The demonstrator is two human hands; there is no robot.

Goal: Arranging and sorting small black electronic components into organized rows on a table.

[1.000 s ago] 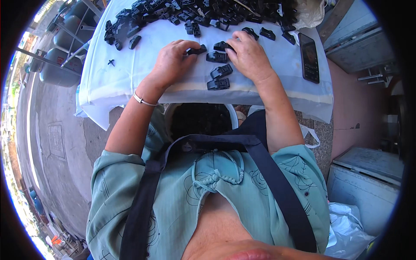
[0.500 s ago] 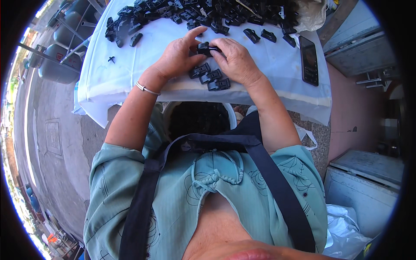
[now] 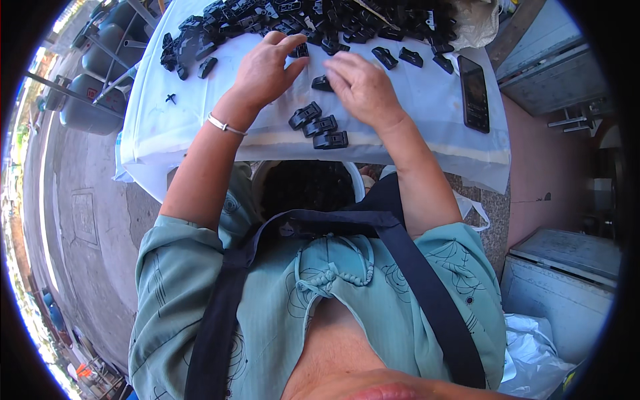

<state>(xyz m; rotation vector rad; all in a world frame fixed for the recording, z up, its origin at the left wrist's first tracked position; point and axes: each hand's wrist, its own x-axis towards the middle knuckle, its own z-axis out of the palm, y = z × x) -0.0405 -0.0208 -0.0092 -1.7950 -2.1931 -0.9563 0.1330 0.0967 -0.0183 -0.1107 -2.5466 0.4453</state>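
Three black plastic buckle-like parts (image 3: 320,125) lie in a slanting row near the table's front edge. Just beyond them another black part (image 3: 322,83) rests on the white cloth, partly behind my right hand (image 3: 367,92). That hand hovers over it with fingers loosely bent and thumb apart, gripping nothing that I can see. My left hand (image 3: 261,72) is open at the near side of the pile, thumb and fingers spread. A black part (image 3: 299,51) shows between its index finger and thumb, apparently on the cloth; contact is unclear.
A large heap of black parts (image 3: 267,17) covers the table's far side, with several loose ones along its edge. At the right lies a phone (image 3: 474,93). A tub of dark pieces (image 3: 307,187) stands below the table's front edge. Grey gas cylinders (image 3: 90,103) stand left.
Both hands have parted from the black part they held together, and it now lies on the cloth. My left hand has moved slightly away toward the pile; my right hand has drawn aside.
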